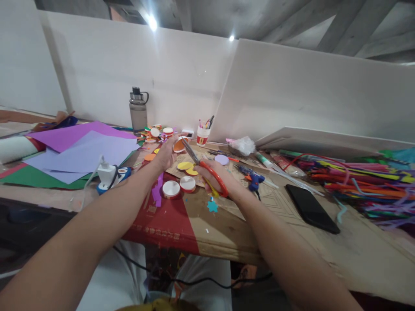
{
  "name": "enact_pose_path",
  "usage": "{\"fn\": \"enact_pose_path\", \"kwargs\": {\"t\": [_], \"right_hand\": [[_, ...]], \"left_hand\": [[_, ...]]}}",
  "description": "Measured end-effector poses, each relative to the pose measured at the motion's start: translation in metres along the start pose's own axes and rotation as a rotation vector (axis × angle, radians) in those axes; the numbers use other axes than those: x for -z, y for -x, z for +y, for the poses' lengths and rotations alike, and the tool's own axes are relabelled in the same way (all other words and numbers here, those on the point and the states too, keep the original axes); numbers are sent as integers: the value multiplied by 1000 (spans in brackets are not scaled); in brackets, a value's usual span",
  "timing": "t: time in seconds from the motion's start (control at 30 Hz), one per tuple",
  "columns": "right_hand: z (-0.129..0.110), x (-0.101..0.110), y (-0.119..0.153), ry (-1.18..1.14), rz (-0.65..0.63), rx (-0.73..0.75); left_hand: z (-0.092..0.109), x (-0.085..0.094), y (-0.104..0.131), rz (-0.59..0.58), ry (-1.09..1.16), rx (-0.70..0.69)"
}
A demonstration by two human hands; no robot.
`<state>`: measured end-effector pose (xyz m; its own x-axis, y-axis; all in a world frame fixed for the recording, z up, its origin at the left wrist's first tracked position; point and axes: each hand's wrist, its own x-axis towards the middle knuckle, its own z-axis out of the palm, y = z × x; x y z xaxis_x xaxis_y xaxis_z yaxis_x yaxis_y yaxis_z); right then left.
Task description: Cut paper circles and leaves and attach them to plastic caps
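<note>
My right hand (212, 170) is closed around the red and yellow handles of a pair of scissors (214, 179), whose blades point up and left. The blade tips reach an orange-lined round piece with a white rim (180, 145). Against that piece's left side is my left hand (167, 153), its fingers closed on it. Yellow paper circles (184, 166) lie beneath the scissors. Nearer me are two white round lids with red sides (171, 189), a purple paper strip (157, 190) and a teal flower-shaped cutout (212, 206).
Purple and lilac paper sheets (84, 149), a power strip (113, 177) and a bottle (138, 112) are left. A cup of pens (203, 134) stands behind. Rightward lie a blue glue gun (255, 180), a black phone (311, 208) and colourful pipe cleaners (356, 181).
</note>
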<state>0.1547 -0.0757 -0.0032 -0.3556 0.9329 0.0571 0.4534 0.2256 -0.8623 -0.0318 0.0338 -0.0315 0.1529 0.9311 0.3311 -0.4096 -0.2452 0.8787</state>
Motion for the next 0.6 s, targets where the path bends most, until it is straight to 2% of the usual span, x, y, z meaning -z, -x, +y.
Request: {"fn": "enact_pose_path", "kwargs": {"t": [0.27, 0.6], "right_hand": [[1, -1, 0, -44, -9, -13], [-2, -2, 1, -36, 1, -25]], "left_hand": [[-3, 0, -1, -48, 8, -17], [-2, -2, 0, -23, -32, -6]]}}
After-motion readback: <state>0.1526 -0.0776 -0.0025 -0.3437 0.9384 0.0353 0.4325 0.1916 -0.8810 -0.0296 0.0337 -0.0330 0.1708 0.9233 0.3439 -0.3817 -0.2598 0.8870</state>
